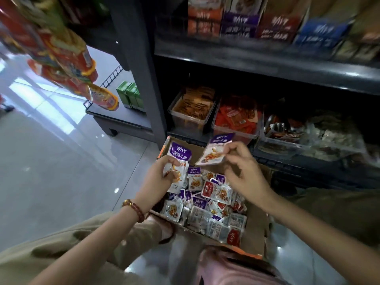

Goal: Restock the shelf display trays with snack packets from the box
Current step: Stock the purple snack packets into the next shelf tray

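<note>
Left hand (162, 176), w/ a bead bracelet (134, 209) on the wrist, has fingers curled round a purple-topped snack packet (179, 154), held upright over the near-left corner of the cardboard box (257, 220). There may be a 2nd pkt tucked behind it in the same grip, but the blur makes that hard to tell. Right hand (245, 171) pinches another purple-topped packet (216, 150) by its right edge btwn thumb and fingertips, the other fingers loosely bent. That pkt is tilted and sits above the box's far end, just in front of the btm shelf.

The box stands on the glossy tiled floor (51, 161) against the shelf unit, filled w/ a loose heap of small packets (207, 204), mostly purple-and-white, some w/ red labels.

On the btm shelf, 3 clear plastic trays side by side:
- left tray (190, 121): orange-brown sachets
- middle tray (234, 133): red sachets
- right tray (277, 148): dark mixed pkts, blurred

The upper shelf (267, 65) carries display cartons (239, 23) in orange, purple, dark red and blue. Far left are hanging red-orange snack bags (70, 56), w/ green cartons (129, 95) on a low side shelf.
</note>
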`<action>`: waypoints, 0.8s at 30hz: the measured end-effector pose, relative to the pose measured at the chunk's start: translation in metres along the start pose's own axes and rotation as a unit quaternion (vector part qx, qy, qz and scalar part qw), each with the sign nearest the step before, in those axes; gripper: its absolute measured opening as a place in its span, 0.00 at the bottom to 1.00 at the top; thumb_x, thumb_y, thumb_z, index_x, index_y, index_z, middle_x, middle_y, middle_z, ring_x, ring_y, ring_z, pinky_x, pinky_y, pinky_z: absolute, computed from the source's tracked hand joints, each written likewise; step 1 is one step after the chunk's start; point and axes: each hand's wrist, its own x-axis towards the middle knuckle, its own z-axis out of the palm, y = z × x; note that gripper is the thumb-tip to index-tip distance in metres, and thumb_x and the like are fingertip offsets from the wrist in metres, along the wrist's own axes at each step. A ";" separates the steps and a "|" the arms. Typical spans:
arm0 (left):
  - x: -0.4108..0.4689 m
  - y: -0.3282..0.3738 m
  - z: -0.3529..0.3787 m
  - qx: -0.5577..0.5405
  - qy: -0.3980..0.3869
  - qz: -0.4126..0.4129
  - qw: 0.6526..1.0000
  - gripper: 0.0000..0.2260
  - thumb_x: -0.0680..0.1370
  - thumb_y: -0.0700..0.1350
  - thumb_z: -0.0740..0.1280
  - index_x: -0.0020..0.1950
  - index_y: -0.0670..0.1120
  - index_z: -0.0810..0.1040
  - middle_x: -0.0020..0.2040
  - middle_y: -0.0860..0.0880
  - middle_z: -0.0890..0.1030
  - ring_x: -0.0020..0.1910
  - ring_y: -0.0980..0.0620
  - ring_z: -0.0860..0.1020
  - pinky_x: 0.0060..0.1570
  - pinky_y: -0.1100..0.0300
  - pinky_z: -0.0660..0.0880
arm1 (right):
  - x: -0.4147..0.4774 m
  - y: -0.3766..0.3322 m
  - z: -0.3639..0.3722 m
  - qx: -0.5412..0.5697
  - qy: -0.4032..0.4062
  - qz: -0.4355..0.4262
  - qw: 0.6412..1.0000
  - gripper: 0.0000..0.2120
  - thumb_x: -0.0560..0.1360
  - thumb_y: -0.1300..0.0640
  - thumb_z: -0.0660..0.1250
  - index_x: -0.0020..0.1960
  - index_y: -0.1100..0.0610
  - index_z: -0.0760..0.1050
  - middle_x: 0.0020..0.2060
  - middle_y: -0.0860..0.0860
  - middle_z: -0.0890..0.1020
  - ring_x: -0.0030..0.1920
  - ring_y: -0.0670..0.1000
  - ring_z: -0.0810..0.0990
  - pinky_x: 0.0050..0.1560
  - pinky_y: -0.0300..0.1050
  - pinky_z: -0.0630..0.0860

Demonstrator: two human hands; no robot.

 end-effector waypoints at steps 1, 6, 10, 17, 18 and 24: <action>0.003 0.008 0.000 -0.007 0.005 0.017 1.000 0.13 0.76 0.30 0.63 0.47 0.49 0.74 0.52 0.52 0.79 0.42 0.63 0.78 0.38 0.69 0.75 | 0.000 -0.009 -0.008 -0.001 -0.006 -0.023 1.000 0.06 0.73 0.63 0.61 0.42 0.60 0.77 0.54 0.44 0.69 0.59 0.39 0.70 0.60 0.34 0.70; 0.014 0.056 0.007 -0.069 0.006 0.084 0.994 0.14 0.77 0.30 0.62 0.45 0.50 0.75 0.55 0.51 0.79 0.48 0.64 0.78 0.42 0.64 0.77 | -0.003 -0.031 -0.042 -0.064 -0.095 -0.132 0.985 0.10 0.74 0.64 0.60 0.51 0.61 0.77 0.57 0.45 0.67 0.56 0.46 0.74 0.50 0.43 0.77; 0.020 0.090 0.019 -0.131 0.013 0.108 0.985 0.12 0.80 0.36 0.60 0.44 0.51 0.77 0.51 0.50 0.82 0.50 0.49 0.80 0.45 0.53 0.78 | 0.000 -0.032 -0.063 -0.162 -0.130 -0.156 0.966 0.16 0.76 0.57 0.56 0.55 0.63 0.77 0.62 0.44 0.63 0.46 0.57 0.79 0.37 0.53 0.77; 0.027 0.134 0.043 -0.213 -0.003 0.089 0.973 0.01 0.80 0.42 0.63 0.49 0.46 0.73 0.48 0.47 0.81 0.40 0.56 0.81 0.32 0.63 0.76 | 0.015 -0.040 -0.099 -0.156 -0.124 -0.138 0.970 0.17 0.76 0.56 0.56 0.62 0.56 0.73 0.63 0.43 0.62 0.54 0.53 0.77 0.46 0.55 0.78; 0.028 0.140 0.045 -0.211 -0.005 0.101 0.972 0.02 0.79 0.42 0.65 0.49 0.45 0.73 0.47 0.48 0.81 0.38 0.58 0.81 0.31 0.64 0.75 | 0.018 -0.042 -0.103 -0.155 -0.125 -0.134 0.971 0.17 0.76 0.56 0.56 0.63 0.55 0.72 0.63 0.43 0.63 0.55 0.52 0.76 0.47 0.55 0.78; 0.038 0.152 0.055 -0.204 0.005 0.160 0.966 0.17 0.72 0.32 0.71 0.49 0.48 0.67 0.52 0.47 0.78 0.47 0.56 0.80 0.40 0.63 0.78 | 0.033 -0.047 -0.122 -0.141 -0.155 -0.118 0.971 0.16 0.73 0.56 0.54 0.51 0.57 0.80 0.60 0.44 0.69 0.58 0.45 0.74 0.54 0.46 0.75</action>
